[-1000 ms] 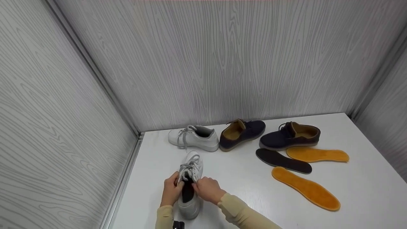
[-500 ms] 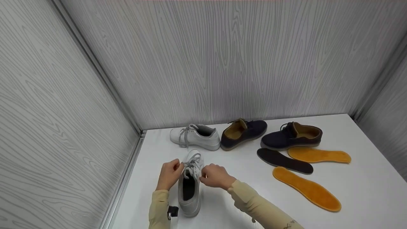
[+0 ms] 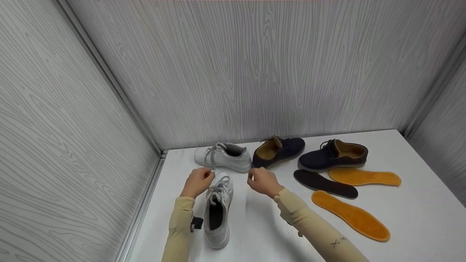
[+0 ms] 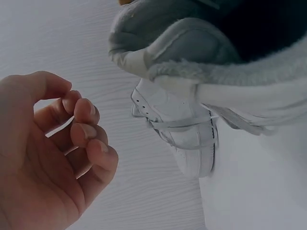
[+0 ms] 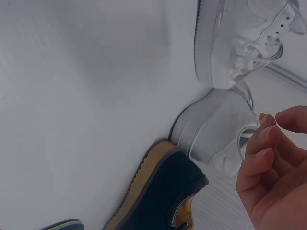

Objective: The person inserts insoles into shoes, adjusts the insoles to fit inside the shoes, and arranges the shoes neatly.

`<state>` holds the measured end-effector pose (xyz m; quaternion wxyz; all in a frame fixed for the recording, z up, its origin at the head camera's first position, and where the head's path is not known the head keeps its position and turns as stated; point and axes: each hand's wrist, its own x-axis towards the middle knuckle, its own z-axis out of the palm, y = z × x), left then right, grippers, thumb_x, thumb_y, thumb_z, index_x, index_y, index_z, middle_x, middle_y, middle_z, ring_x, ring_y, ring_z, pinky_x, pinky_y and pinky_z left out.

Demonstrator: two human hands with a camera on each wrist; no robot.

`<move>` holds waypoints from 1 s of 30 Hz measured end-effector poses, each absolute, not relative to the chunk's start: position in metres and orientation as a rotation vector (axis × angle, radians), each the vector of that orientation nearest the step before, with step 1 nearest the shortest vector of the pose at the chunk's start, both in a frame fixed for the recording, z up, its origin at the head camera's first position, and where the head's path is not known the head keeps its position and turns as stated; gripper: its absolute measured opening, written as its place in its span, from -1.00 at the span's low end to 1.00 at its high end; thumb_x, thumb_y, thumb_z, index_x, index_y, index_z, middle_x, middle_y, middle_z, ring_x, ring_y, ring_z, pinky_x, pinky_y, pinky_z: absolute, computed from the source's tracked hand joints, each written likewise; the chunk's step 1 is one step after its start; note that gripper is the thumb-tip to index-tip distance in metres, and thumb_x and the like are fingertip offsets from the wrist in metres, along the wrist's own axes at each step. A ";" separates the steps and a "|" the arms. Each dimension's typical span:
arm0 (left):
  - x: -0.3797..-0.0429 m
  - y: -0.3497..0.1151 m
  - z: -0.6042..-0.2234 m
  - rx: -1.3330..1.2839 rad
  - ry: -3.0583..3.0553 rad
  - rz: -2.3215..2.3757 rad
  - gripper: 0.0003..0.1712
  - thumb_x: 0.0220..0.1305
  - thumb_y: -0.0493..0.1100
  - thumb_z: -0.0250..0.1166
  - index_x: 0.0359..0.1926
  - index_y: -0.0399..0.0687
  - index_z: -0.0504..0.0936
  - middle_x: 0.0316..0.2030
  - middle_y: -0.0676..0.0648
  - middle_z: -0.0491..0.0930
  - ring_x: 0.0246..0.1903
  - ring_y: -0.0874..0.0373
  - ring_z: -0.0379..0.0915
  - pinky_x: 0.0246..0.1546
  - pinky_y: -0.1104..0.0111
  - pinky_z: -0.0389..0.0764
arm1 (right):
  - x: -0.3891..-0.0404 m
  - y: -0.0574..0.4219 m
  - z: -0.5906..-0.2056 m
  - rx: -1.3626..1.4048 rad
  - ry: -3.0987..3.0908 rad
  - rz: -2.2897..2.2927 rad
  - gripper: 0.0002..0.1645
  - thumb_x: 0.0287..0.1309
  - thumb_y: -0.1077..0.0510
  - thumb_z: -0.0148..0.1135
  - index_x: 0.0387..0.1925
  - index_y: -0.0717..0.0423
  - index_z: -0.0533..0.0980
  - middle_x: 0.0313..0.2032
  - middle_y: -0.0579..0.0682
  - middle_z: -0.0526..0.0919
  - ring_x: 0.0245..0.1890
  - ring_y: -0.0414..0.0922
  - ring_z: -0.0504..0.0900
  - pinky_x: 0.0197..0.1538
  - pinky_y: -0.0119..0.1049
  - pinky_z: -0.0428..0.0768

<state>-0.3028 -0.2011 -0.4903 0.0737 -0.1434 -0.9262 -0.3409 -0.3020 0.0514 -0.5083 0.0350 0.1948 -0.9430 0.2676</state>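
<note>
A white sneaker (image 3: pixel 218 213) with grey laces stands on the table, toe away from me; a dark insole (image 3: pixel 216 215) lies inside it. My left hand (image 3: pixel 198 181) hovers to the left of its toe end, fingers loosely bent with nothing between them. In the left wrist view that hand (image 4: pixel 62 148) is apart from the sneaker (image 4: pixel 230 86), whose collar fills the upper right. My right hand (image 3: pixel 265 181) is in the air to the right of the sneaker. The right wrist view shows the right hand (image 5: pixel 276 175) loosely curled and holding nothing.
Along the back wall stand another white sneaker (image 3: pixel 224 156) and two navy shoes, one in the middle (image 3: pixel 287 151) and one on the right (image 3: pixel 320 156). Right of my hands lie a dark insole (image 3: pixel 326 183) and two orange insoles, the back one (image 3: pixel 364 177) and the front one (image 3: pixel 351 215).
Both hands have come off the front sneaker. The left has moved up and slightly left, the right up and to the right. The sneaker stays in place.
</note>
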 end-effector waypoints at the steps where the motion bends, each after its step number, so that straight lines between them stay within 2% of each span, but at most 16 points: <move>1: -0.306 -0.198 -0.489 -0.431 -2.790 -1.012 -0.56 0.25 -0.19 0.12 -0.75 0.06 0.21 -0.81 0.12 0.12 -0.77 0.24 0.04 -0.66 0.37 0.12 | -0.306 0.054 -0.508 0.580 -2.902 0.832 -0.89 0.06 0.16 0.16 -0.44 0.04 0.60 -0.49 -0.06 0.62 -0.51 -0.10 0.56 -0.47 -0.13 0.50; 8: -0.332 -0.173 -0.492 -0.442 -2.882 -0.930 -0.61 0.19 -0.18 0.12 -0.72 0.06 0.21 -0.76 0.11 0.13 -0.72 0.22 0.05 -0.63 0.35 0.13 | -0.328 0.072 -0.503 0.450 -2.921 0.910 -0.93 0.11 0.17 0.14 -0.42 0.00 0.54 -0.51 -0.13 0.56 -0.52 -0.16 0.50 -0.42 -0.18 0.47; 11: -0.342 -0.163 -0.497 -0.397 -2.906 -0.956 -0.62 0.21 -0.17 0.11 -0.71 0.05 0.22 -0.75 0.10 0.15 -0.71 0.22 0.06 -0.63 0.35 0.13 | -0.336 0.077 -0.503 0.435 -2.921 0.922 -0.94 0.12 0.15 0.17 -0.37 0.03 0.54 -0.47 -0.11 0.57 -0.48 -0.13 0.51 -0.37 -0.14 0.49; 19: -0.361 -0.146 -0.518 -0.118 -2.939 -1.016 -0.57 0.31 -0.06 0.04 -0.72 0.07 0.22 -0.76 0.10 0.19 -0.72 0.20 0.08 -0.65 0.34 0.13 | -0.349 0.079 -0.508 0.461 -2.937 0.958 -0.64 0.10 0.15 0.15 -0.02 0.10 0.47 -0.14 -0.01 0.54 -0.16 -0.03 0.54 -0.12 -0.03 0.49; 23: -0.364 -0.142 -0.521 -0.027 -2.958 -1.047 -0.60 0.32 -0.05 0.03 -0.68 0.06 0.30 -0.73 0.08 0.31 -0.69 0.19 0.21 -0.61 0.32 0.20 | -0.352 0.077 -0.509 0.510 -2.951 1.014 -0.50 0.11 0.16 0.14 0.13 0.12 0.39 0.05 0.05 0.48 0.03 0.03 0.49 0.05 0.01 0.44; 27: -0.368 -0.136 -0.519 -0.001 -2.982 -1.157 -0.64 0.35 -0.01 -0.01 -0.58 0.02 0.40 -0.65 0.02 0.46 -0.62 0.17 0.37 -0.55 0.33 0.32 | -0.356 0.077 -0.506 0.541 -2.953 1.033 -0.43 0.07 0.20 0.13 0.18 0.15 0.36 0.10 0.11 0.46 0.10 0.06 0.46 0.11 0.02 0.39; 30: -0.372 -0.132 -0.516 0.004 -3.038 -1.279 -0.64 0.37 0.02 -0.03 -0.47 -0.06 0.47 -0.60 -0.04 0.50 -0.60 0.14 0.42 -0.57 0.33 0.40 | -0.360 0.077 -0.504 0.534 -2.967 1.047 -0.37 0.05 0.20 0.12 0.22 0.14 0.32 0.14 0.12 0.43 0.09 0.05 0.45 0.11 0.00 0.39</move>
